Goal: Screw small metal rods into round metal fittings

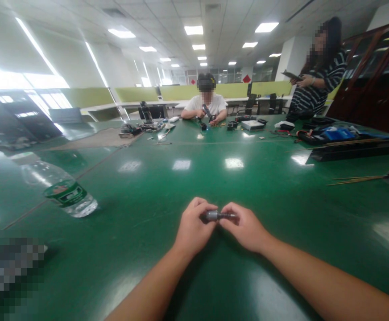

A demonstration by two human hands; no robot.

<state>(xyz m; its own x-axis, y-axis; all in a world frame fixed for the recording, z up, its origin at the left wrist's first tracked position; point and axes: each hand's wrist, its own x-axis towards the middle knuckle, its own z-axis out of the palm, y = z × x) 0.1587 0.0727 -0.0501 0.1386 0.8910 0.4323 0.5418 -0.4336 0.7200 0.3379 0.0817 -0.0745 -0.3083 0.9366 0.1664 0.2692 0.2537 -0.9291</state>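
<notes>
Above the green tabletop (161,191), both hands meet on a small grey cylindrical tool with a thin dark shaft (212,216). My left hand (194,223) is closed round its thicker body, thumb and fingers on either side. The thin end, pointing right, is pinched between the thumb and fingers of my right hand (244,225). The tool lies roughly level from left to right. Its left end is hidden in my left hand, and its exact kind is too small to make out.
A clear water bottle with a green label (65,192) is on the left. A blurred-out dark object (7,267) lies at the near left. Across the table a person (208,102) handles a tool among small parts; another person (318,76) stands right. Thin sticks (357,179) lie at right.
</notes>
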